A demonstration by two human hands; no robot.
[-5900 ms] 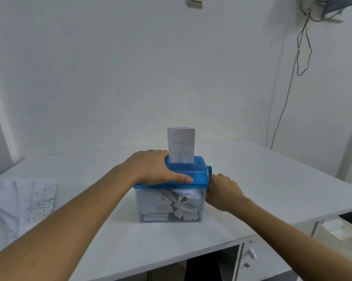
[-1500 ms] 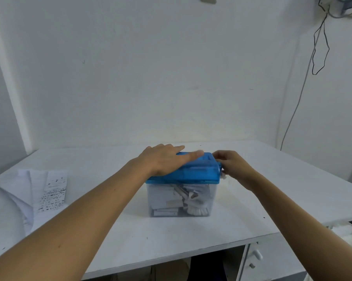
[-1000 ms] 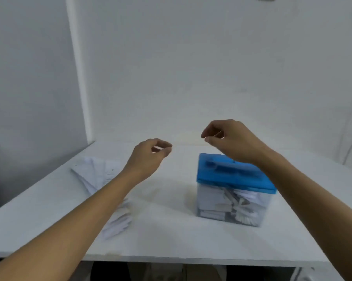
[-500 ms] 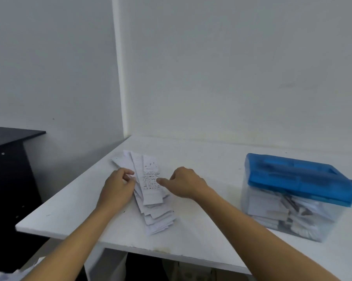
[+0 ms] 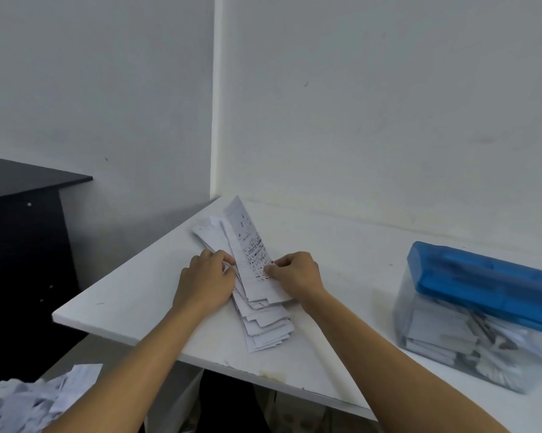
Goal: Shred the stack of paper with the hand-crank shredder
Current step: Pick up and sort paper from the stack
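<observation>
Pinching a printed slip [image 5: 247, 245] by its right edge, the right grip [image 5: 297, 275] has thumb and curled fingers closed on the paper about halfway along its length. This slip is the top sheet of the stack of paper [image 5: 263, 323]. Its far end tilts up off the sheets below and points toward the corner of the wall [image 5: 357, 120], while its near end still rests on the stack.

The left grip [image 5: 205, 281] sits at the stack's left edge, just across the slip from the right one. Its fingers are curled in and closed on the edges of the sheets there, with the knuckles facing up.

The stack lies fanned out on the left part of the white desk [image 5: 132, 295], its long side running from the near edge toward the wall. The lower sheets spread out toward the person.

The shredder [image 5: 482, 307] stands on the same desk, well apart from the stack on the right, and neither grip touches it. It has a blue lid [image 5: 482, 276] over a clear bin [image 5: 444, 332], and the bin holds cut paper pieces.

A black cabinet [image 5: 23, 245] stands to the left of the desk. Below the desk's near left corner lies a heap of white paper scraps [image 5: 29, 398].
</observation>
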